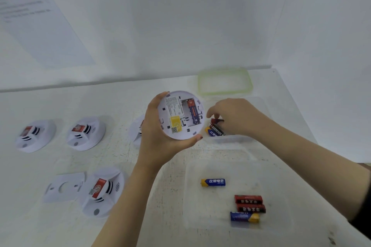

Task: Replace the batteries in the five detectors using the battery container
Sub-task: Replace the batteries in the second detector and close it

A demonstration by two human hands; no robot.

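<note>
Fingers of my left hand [158,142] curl round the rim of an upturned detector [176,118], held up with its open back toward me and one battery [192,111] seated in the bay. My right hand [239,118] reaches down into the battery container [230,139], fingertips bent and, as far as the blur lets me judge, pinching a red battery [215,120] above the loose ones. Just nearer me, a clear tray [192,196] holds four batteries. A green-rimmed lid [224,83] lies against the far wall. The table edge [297,106] runs beside my right forearm, and open tabletop [172,176] lies between my arms.
</note>
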